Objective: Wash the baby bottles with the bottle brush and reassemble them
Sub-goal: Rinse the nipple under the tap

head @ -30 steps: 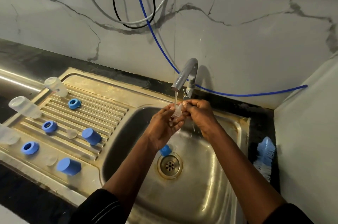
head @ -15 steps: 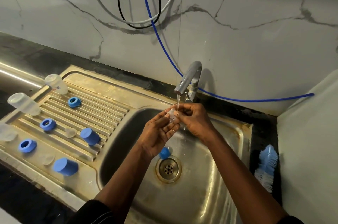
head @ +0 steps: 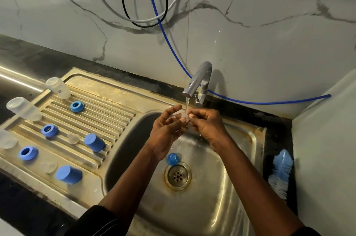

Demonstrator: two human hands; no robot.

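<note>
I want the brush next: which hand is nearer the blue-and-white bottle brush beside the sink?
Right. The right hand is left of the blue-and-white bristled bottle brush, under the steel tap; the left hand is farther left.

Dim, warm light; glare streaks the sink steel, the tap shadows the wall, wide-angle edges bend, left bottles blur.
</note>
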